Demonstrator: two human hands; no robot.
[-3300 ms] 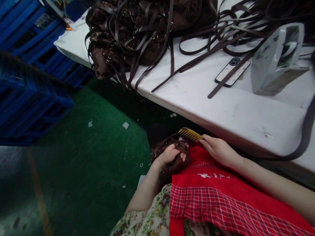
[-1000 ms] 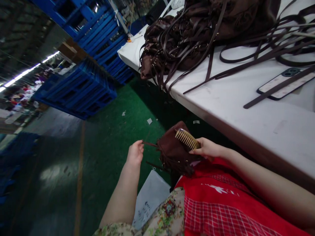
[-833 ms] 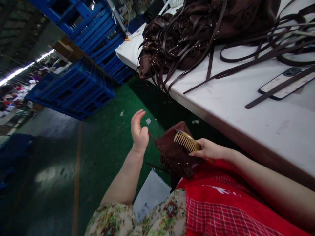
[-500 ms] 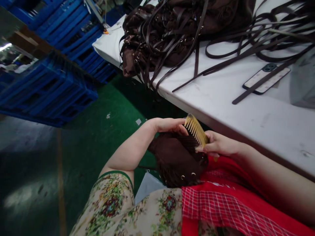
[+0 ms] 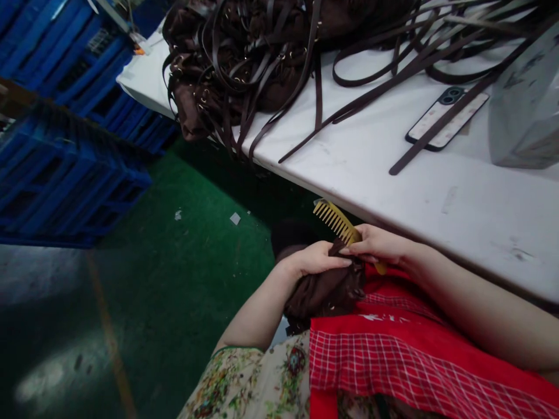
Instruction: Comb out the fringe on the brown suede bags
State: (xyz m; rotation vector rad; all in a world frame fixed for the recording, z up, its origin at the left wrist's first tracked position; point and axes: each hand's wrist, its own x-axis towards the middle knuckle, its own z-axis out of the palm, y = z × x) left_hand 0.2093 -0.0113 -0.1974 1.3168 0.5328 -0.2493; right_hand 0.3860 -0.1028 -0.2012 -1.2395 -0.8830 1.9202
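Note:
A yellow wide-toothed comb point(image 5: 338, 221) is in my right hand point(image 5: 379, 243), its teeth facing left and its handle end poking out below the fingers. My left hand point(image 5: 321, 258) is closed on the dark brown bag point(image 5: 323, 294), close to the right fingertips. The bag rests in my lap against the red apron point(image 5: 393, 326); metal eyelets show on it. A bunched brown piece of it sticks up between the two hands. Exactly how the left fingertips grip the material is hidden.
On the white table point(image 5: 349, 157) lie a heap of brown bags point(image 5: 244, 70) with straps and several loose straps point(image 5: 375, 99). A phone point(image 5: 445, 119) sits under one strap, near a clear plastic bag point(image 5: 524, 110). Blue pallets point(image 5: 74, 169) stand at left on the green floor point(image 5: 192, 279).
My left hand has come down from the comb's far end to the bag near my right hand. The bag now looks more bunched. The view has shifted slightly.

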